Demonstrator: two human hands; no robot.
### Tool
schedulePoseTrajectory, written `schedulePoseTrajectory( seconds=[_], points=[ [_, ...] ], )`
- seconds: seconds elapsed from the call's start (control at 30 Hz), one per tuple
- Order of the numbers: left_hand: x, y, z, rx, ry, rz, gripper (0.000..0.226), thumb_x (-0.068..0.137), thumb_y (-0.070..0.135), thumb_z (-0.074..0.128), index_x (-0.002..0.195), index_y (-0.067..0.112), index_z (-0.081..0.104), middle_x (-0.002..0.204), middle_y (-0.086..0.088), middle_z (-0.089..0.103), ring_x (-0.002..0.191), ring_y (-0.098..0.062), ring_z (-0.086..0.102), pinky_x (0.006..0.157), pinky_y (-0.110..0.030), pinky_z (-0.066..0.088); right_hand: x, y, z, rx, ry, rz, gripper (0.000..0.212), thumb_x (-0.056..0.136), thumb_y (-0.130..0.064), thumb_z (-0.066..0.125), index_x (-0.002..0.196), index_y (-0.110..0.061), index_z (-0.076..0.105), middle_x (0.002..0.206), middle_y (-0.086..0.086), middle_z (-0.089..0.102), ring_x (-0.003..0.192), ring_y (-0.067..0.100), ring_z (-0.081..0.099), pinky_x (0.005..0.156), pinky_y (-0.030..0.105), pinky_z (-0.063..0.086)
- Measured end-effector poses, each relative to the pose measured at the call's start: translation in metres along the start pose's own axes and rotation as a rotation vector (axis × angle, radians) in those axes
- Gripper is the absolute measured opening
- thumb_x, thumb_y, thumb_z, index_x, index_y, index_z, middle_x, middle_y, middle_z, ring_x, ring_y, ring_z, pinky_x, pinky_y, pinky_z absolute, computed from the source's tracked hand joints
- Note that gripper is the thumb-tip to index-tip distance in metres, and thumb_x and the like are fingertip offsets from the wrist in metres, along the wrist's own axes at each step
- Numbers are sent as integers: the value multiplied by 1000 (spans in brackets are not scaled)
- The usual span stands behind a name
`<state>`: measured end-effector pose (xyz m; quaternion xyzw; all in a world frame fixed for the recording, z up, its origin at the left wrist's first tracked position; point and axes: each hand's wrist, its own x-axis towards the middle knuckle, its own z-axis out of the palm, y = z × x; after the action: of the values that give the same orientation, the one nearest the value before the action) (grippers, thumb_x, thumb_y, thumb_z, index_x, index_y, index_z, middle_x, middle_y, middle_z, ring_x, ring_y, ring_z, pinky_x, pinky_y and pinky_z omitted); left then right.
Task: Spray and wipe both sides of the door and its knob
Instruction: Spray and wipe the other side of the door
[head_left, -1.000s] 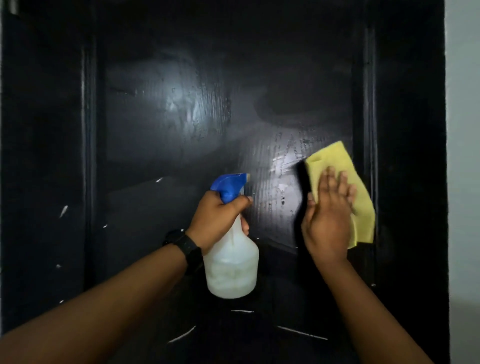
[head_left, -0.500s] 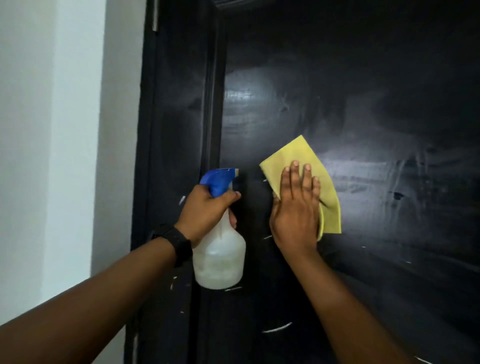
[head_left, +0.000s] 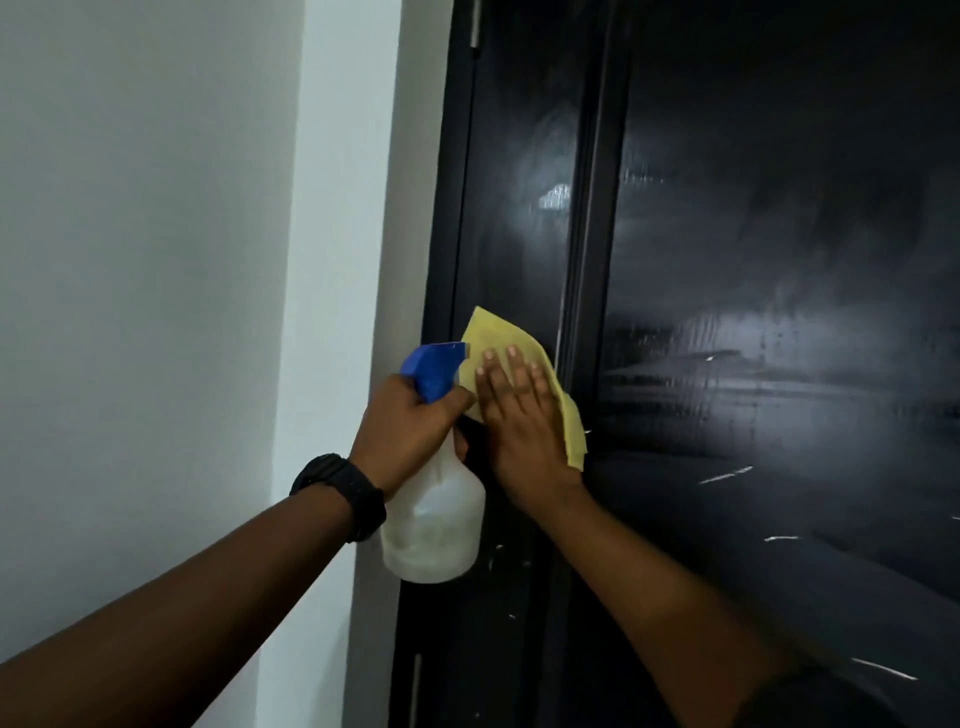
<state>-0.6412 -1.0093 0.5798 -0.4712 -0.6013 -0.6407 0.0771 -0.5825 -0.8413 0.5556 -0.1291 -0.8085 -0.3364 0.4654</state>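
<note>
The black door (head_left: 769, 322) fills the right of the view, its panel streaked with wet smears. My right hand (head_left: 519, 415) lies flat with straight fingers on a yellow cloth (head_left: 569, 426), pressing it against the door's left stile near the hinge edge. My left hand (head_left: 410, 431) grips the neck of a translucent spray bottle (head_left: 434, 525) with a blue trigger head (head_left: 434, 366), held upright just left of the cloth, in front of the door frame. No knob is in view.
A pale grey wall (head_left: 156, 312) takes up the left side, meeting the black door frame (head_left: 441, 260). Hinges (head_left: 474, 31) show at the frame's top and bottom. White scratches mark the door's lower part. A black watch (head_left: 343, 491) sits on my left wrist.
My right hand has slid the yellow cloth leftwards across the door, from the right side of the panel to the left stile. The view has swung left, bringing the wall in.
</note>
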Motion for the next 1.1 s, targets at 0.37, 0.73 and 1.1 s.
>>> schedulePoseTrajectory(
  seconds=[0.37,0.73,1.1],
  points=[
    [-26,-34,-6,35,2,-28,28,81,37,62,85,10,63,63,-8,69,69,-33,64,80,-48,55,-79,-23,29,-41,-157,-259,71,83,-19,45,151,-3,30,161,14,20,150,36,11,122,48,6],
    [-61,-71,-1,64,-95,-120,31,95,24,62,77,0,69,59,-5,71,70,-23,70,79,-32,51,-98,-38,28,-51,-112,-142,66,84,-16,44,149,-4,37,159,11,27,149,32,17,122,47,10],
    [-61,-72,16,19,-163,-105,30,96,19,64,67,12,69,57,-5,70,64,-16,69,74,-26,52,-82,41,-18,-260,-250,-363,62,93,-15,22,153,0,20,161,20,13,150,37,6,121,51,9]
  ],
)
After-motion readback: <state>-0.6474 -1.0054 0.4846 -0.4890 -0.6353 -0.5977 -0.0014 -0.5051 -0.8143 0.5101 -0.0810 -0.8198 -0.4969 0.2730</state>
